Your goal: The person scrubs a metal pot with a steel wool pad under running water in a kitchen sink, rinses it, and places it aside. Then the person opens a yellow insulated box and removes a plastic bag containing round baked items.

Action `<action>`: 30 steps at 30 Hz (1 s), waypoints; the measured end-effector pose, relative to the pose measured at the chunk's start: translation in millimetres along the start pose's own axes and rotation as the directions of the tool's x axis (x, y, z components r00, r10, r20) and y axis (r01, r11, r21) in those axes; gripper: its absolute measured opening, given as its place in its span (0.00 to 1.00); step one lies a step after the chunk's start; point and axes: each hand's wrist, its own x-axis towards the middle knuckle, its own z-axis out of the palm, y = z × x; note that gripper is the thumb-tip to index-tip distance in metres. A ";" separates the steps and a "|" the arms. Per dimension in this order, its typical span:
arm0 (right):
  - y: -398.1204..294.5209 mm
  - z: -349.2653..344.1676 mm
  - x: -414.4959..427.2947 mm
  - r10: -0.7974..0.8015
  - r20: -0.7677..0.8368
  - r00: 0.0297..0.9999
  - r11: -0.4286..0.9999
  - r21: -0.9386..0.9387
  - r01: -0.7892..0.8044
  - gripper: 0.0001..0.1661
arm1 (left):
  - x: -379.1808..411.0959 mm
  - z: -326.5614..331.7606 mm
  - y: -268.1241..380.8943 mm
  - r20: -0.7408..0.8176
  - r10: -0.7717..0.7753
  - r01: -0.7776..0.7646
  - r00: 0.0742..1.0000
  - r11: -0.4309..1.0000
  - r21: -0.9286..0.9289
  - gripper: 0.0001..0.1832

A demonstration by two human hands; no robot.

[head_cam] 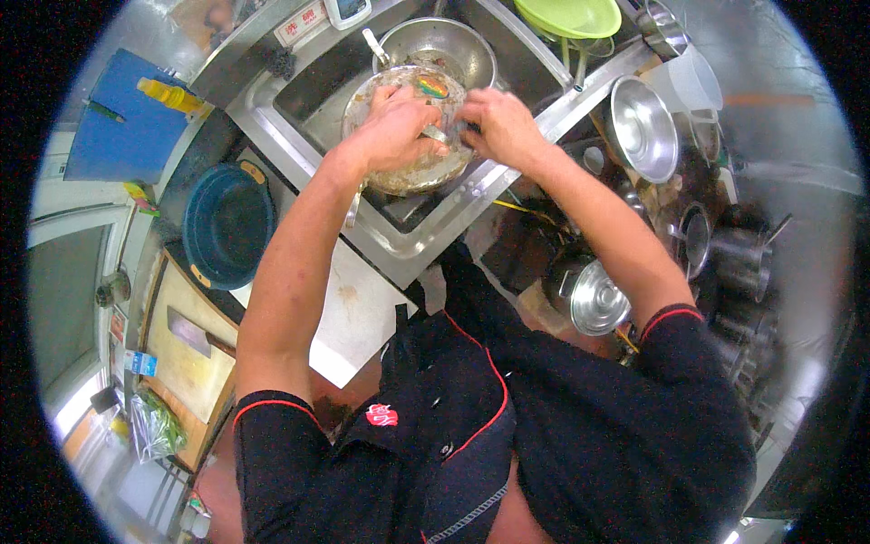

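Note:
My left hand [402,132] rests over a soiled round metal lid or pan [408,178] at the sink, its fingers curled round a short shiny metal piece [435,133] that looks like its handle. A multicoloured patch [433,86], orange and green, shows on the soiled surface. Beside the right rim of this round piece is my right hand [499,128], blurred, with fingers bent; whether it holds anything is hidden. Behind both hands, a metal bowl [469,51] with dark residue sits in the stainless steel sink [319,109]. A white-handled utensil [375,46] leans on its rim.
Left of the sink stand a dark blue plastic tub [197,224] and a cutting board [204,387] bearing a cleaver [189,331]. A green colander [574,15] is at the back right. Metal basins [644,129] and several pots crowd the right side.

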 end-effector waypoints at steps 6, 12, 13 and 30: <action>-42.5 1.0 -21.9 0.128 -0.005 0.992 0.978 -0.166 -0.127 0.06 | 0.6 -1.2 -2.1 0.039 -0.014 0.014 0.999 1.000 -0.006 0.21; -77.5 14.7 -39.6 0.211 -0.140 0.967 0.978 0.033 -0.208 0.05 | 3.6 -7.4 -3.3 0.092 -0.007 0.008 0.996 1.000 -0.013 0.19; -79.8 17.0 -41.8 0.252 -0.140 0.958 0.968 0.051 -0.247 0.05 | 4.4 -6.0 -3.9 0.083 0.011 -0.009 0.996 1.000 -0.026 0.19; -115.5 47.5 -44.1 0.226 -0.305 0.925 0.967 0.183 -0.176 0.12 | 9.7 0.1 -9.4 0.126 -0.023 0.017 0.992 0.999 0.045 0.22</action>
